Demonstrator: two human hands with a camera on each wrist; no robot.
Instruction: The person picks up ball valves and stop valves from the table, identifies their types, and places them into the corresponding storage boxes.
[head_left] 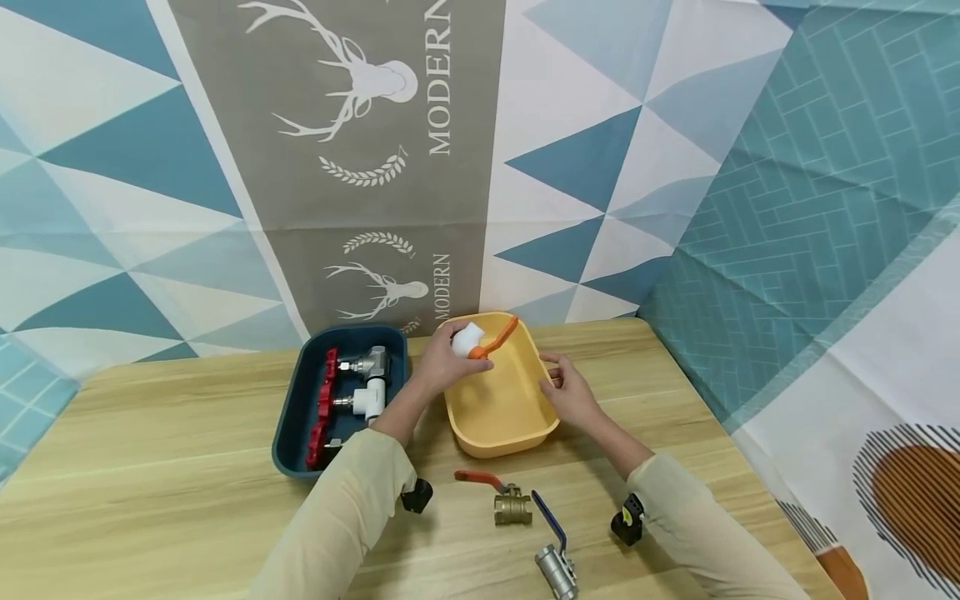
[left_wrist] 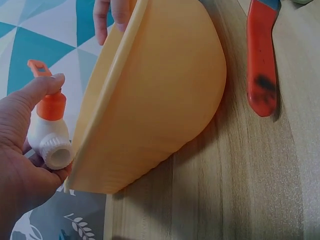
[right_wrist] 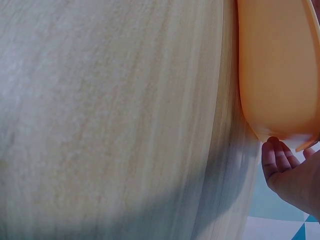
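My left hand (head_left: 438,364) grips a white plastic ball valve (head_left: 467,340) with an orange lever, over the left rim of a yellow plastic bin (head_left: 501,421). In the left wrist view the thumb lies on the orange handle base (left_wrist: 51,106), and the valve's round open end (left_wrist: 58,156) faces the camera. On the bin's right side my right hand (head_left: 573,396) holds the wall at the rim. The right wrist view shows its fingers (right_wrist: 281,159) against the bin's outer surface.
Left of the yellow bin stands a dark blue bin (head_left: 283,442) with several red-handled valves (head_left: 324,400) inside. Toward me on the wooden table lie a brass ball valve (head_left: 513,507) with a red lever and a steel ball valve (head_left: 557,572) with a blue lever. Patterned cloth (head_left: 570,150) hangs behind.
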